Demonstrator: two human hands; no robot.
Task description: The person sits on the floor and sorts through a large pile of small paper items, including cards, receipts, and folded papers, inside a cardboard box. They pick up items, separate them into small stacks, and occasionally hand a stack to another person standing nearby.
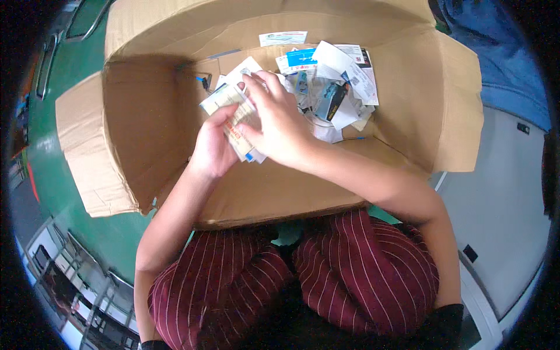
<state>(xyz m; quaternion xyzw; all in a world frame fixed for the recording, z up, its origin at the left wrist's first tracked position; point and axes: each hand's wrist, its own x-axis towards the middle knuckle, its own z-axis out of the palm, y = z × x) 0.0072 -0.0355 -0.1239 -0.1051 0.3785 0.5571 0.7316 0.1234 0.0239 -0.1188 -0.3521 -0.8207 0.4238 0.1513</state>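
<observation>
Green floor surrounds an open cardboard box [146,134] resting against the knees. Left hand [211,149] pinches a stack of paper cards [233,111] near the box's left wall, long axis toward the far-left corner. Right hand [277,125] lies on the stack, fingers spread; loose paper slips [338,87] fill the far-right corner.

Inside a large open cardboard box [146,116], the left hand [213,149] grips a small stack of paper cards [233,114] while the right hand [280,125] rests on top; loose paper slips [335,87] lie at the far right.
</observation>
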